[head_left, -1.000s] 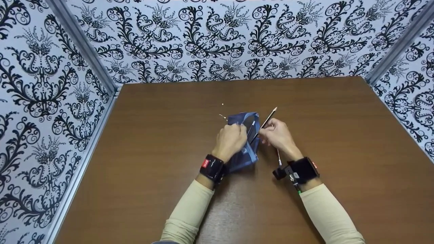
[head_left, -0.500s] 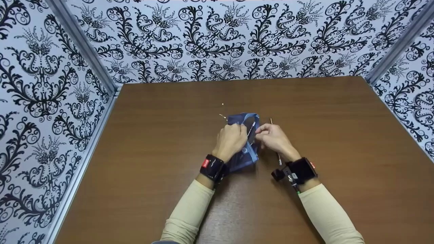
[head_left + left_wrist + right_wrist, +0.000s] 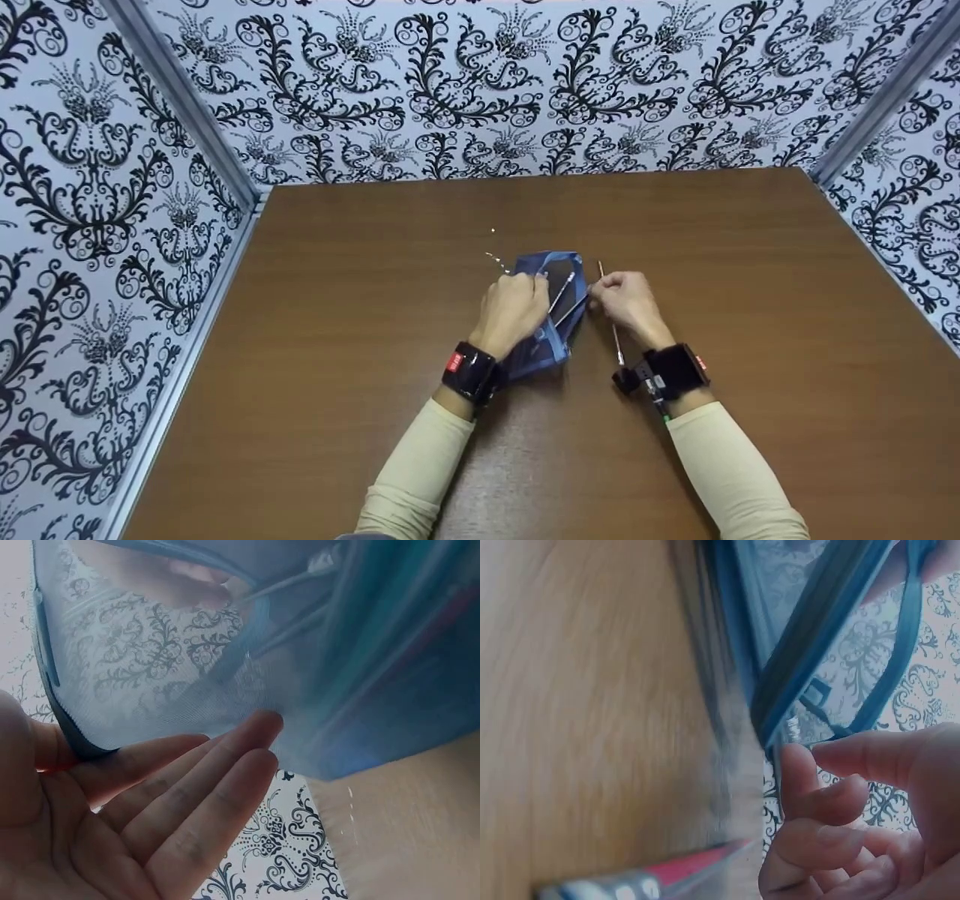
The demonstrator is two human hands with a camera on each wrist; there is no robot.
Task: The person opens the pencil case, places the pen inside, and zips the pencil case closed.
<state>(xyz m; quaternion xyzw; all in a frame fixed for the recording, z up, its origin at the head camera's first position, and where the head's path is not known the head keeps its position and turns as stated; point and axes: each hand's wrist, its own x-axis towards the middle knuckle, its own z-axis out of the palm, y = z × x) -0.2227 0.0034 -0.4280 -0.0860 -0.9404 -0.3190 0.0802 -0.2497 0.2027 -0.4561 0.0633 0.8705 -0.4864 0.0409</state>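
Observation:
A blue mesh zip pouch (image 3: 536, 360) sits at mid-table, its zipped mouth spread open. My left hand (image 3: 512, 307) grips its upper side; in the left wrist view several of its fingers (image 3: 217, 795) lie under the mesh. Inside the pouch, a pencil (image 3: 561, 294) with a pale end shows, beside a second dark stick (image 3: 571, 311). My right hand (image 3: 628, 301) is at the pouch's right edge. In the right wrist view, its thumb and forefinger (image 3: 799, 765) meet just by the zip corner, pinching the pouch's edge; their exact contact is partly hidden.
A slim reddish pencil-like stick (image 3: 618, 349) lies on the brown table (image 3: 337, 300), under and beside the right hand. Small bright specks (image 3: 495, 259) show beyond the pouch. Patterned walls (image 3: 465, 90) stand at the back and sides.
A dark pencil that the right hand held has gone down into the pouch. The right hand then moved slightly right, and the pouch's right edge shifted right with it. The left hand stays in place.

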